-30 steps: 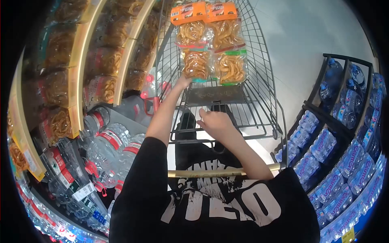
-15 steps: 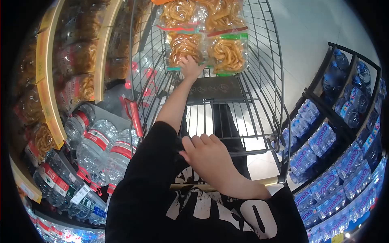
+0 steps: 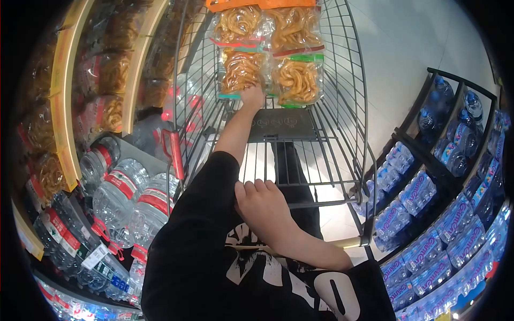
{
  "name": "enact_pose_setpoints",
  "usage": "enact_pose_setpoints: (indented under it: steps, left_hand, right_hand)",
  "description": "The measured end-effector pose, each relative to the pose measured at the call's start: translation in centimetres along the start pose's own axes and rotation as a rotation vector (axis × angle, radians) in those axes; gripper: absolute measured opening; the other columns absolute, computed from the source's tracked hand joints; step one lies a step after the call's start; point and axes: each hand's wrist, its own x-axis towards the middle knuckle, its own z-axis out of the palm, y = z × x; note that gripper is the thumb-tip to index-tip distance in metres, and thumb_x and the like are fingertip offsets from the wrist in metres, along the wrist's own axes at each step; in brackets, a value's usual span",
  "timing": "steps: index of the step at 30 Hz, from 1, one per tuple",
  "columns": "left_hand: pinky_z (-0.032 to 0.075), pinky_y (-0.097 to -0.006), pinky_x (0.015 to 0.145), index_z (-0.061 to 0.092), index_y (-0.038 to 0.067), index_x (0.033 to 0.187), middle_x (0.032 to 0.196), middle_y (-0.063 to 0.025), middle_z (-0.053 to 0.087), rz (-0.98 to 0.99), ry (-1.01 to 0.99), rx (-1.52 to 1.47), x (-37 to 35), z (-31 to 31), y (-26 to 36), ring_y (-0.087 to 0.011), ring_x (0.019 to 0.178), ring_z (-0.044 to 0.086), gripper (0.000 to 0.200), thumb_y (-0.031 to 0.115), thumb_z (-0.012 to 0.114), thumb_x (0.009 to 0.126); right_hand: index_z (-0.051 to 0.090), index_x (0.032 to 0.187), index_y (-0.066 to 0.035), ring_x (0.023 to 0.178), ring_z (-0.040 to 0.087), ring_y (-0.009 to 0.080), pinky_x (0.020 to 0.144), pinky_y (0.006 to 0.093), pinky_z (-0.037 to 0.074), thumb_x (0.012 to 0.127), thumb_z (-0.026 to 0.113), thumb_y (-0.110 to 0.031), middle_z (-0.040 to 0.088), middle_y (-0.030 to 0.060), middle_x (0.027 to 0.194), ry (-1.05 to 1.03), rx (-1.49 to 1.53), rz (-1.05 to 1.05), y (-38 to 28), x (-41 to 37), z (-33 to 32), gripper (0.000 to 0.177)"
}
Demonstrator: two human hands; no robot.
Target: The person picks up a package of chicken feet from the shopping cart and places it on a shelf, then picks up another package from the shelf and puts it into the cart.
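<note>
My left hand (image 3: 251, 96) reaches far forward into the wire shopping cart (image 3: 345, 112) and grips the lower edge of a multi-pack of fried snack rings (image 3: 267, 51), clear bags under an orange header. The pack stands upright against the cart's front. My right hand (image 3: 262, 206) is drawn back near my chest, beside my black left sleeve and above the cart's rear bar. Its fingers curl together and away from the camera, so what lies under them is hidden. The cart handle (image 3: 348, 242) shows just below my right forearm.
On the left, yellow-edged shelves (image 3: 64, 123) hold bagged snacks, with large red-labelled water bottles (image 3: 128, 198) stacked beneath. On the right, a dark rack (image 3: 428, 155) carries blue shrink-wrapped water packs. Pale floor tiles (image 3: 407, 59) run ahead between them.
My left hand has pushed the snack pack further forward in the cart. My right hand has pulled back out of the cart toward my chest and left sleeve.
</note>
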Motion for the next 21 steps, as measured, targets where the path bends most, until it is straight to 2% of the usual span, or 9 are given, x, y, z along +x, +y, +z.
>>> enact_pose_setpoints:
  steps: [2,5,9,12,15,18,19,20,21]
  left_hand:
    - [0.048,-0.0447,0.078,0.056,0.002,0.106,0.096,-0.0217,0.062,-0.001,0.099,-0.032,0.7,1.9,-0.2,-0.0351,0.093,0.06,0.04,0.034,0.048,0.083]
    - [0.048,-0.0451,0.078,0.06,0.005,0.1,0.097,-0.0209,0.062,-0.045,-0.029,-0.197,-0.8,-1.5,0.4,-0.0354,0.094,0.059,0.036,0.033,0.047,0.082]
    - [0.048,-0.0457,0.077,0.062,0.008,0.095,0.095,-0.0177,0.063,-0.092,0.001,-0.277,-2.1,-4.7,-1.1,-0.0363,0.091,0.06,0.033,0.035,0.048,0.081]
    - [0.048,-0.0457,0.075,0.063,0.011,0.091,0.091,-0.0147,0.064,-0.014,0.072,-0.259,-5.1,-8.7,-3.0,-0.0355,0.087,0.06,0.031,0.036,0.049,0.079]
    - [0.048,-0.0443,0.07,0.064,0.012,0.083,0.082,-0.0153,0.064,0.121,0.005,-0.236,-8.6,-13.5,-5.3,-0.0338,0.08,0.061,0.029,0.037,0.05,0.079]
    - [0.046,-0.0423,0.062,0.06,0.006,0.078,0.071,-0.0164,0.06,0.257,0.092,-0.285,-13.3,-17.4,-7.2,-0.0345,0.069,0.059,0.028,0.033,0.051,0.078]
    - [0.046,-0.0423,0.062,0.06,0.006,0.078,0.071,-0.0164,0.06,0.261,0.115,-0.274,-15.1,-18.9,-7.3,-0.0345,0.069,0.059,0.028,0.033,0.051,0.078]
    - [0.043,-0.0401,0.057,0.056,0.003,0.074,0.064,-0.0166,0.055,0.332,0.214,-0.386,-16.7,-20.4,-7.4,-0.0312,0.061,0.056,0.026,0.029,0.052,0.078]
    - [0.04,-0.0378,0.052,0.052,0.001,0.071,0.058,-0.0167,0.049,0.405,0.31,-0.498,-18.5,-22.0,-7.2,-0.0278,0.052,0.052,0.025,0.025,0.052,0.078]
  right_hand:
    - [0.053,0.083,-0.005,0.07,0.055,0.0176,0.065,0.0297,0.042,0.078,0.061,-0.021,0.054,0.004,0.069,0.023,-0.002,0.002,0.2,0.1,0.5,0.018]
    - [0.053,0.085,-0.006,0.072,0.056,0.0178,0.066,0.0298,0.042,0.077,0.061,-0.022,0.055,0.0041,0.071,0.049,0.023,0.001,0.2,0.2,0.7,0.019]
    - [0.052,0.084,-0.006,0.072,0.057,0.0204,0.065,0.0318,0.043,0.076,0.063,-0.024,0.057,0.0054,0.069,0.078,0.058,-0.042,0.1,0.3,-0.1,0.023]
    - [0.049,0.082,-0.005,0.066,0.057,0.0259,0.062,0.0363,0.045,0.077,0.063,-0.023,0.056,0.0093,0.063,0.19,0.109,-0.115,0.6,0.7,-0.1,0.023]
    - [0.051,0.081,-0.005,0.065,0.06,0.0264,0.06,0.0368,0.047,0.075,0.065,-0.024,0.057,0.0081,0.063,0.246,0.09,-0.142,1.4,1.3,0.1,0.023]
    - [0.051,0.085,-0.005,0.072,0.06,0.0286,0.065,0.0381,0.047,0.079,0.061,-0.025,0.058,0.0108,0.071,0.231,0.043,-0.103,2.1,1.4,0.7,0.024]
    - [0.05,0.088,-0.005,0.076,0.059,0.0289,0.068,0.0389,0.047,0.081,0.059,-0.027,0.058,0.0118,0.078,0.302,0.079,-0.091,2.1,1.4,0.8,0.025]
    - [0.05,0.091,-0.005,0.08,0.059,0.0293,0.07,0.0396,0.047,0.083,0.057,-0.029,0.058,0.0128,0.084,0.371,0.115,-0.083,2.1,1.6,0.7,0.026]
    - [0.049,0.105,-0.002,0.094,0.056,0.0323,0.078,0.0401,0.046,0.086,0.054,-0.031,0.057,0.0172,0.101,0.245,0.217,0.014,1.7,1.7,-0.4,0.035]
